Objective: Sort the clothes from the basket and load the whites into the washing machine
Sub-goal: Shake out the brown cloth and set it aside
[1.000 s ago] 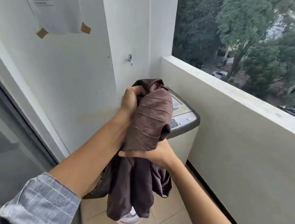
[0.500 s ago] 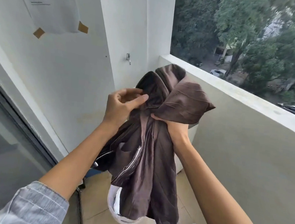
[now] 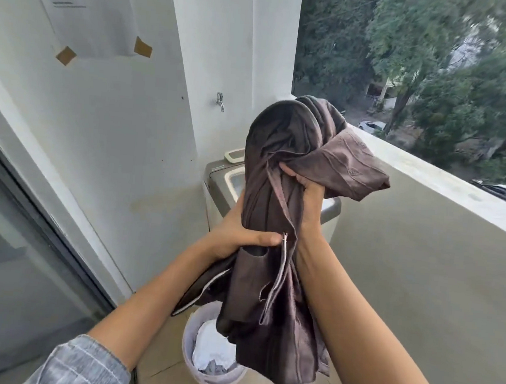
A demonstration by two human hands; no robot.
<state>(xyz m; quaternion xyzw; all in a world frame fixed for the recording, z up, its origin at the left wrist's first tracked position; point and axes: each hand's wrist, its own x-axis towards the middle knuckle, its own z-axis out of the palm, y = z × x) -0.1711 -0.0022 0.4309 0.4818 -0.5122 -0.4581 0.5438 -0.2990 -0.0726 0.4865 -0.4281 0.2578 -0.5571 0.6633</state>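
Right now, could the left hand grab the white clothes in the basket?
Probably not yet. The left hand grips the brown garment, which the right hand also holds, and it hangs down over the basket, partly covering the white clothes.

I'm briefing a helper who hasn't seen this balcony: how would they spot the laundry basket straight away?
Start at the grey washing machine against the white wall at the balcony's far end, then look down to the tiled floor in front of it. The laundry basket is the round, pale tub there, under the hanging brown garment. Unlike the loose clothes nearby, it has a rim and holds white laundry.
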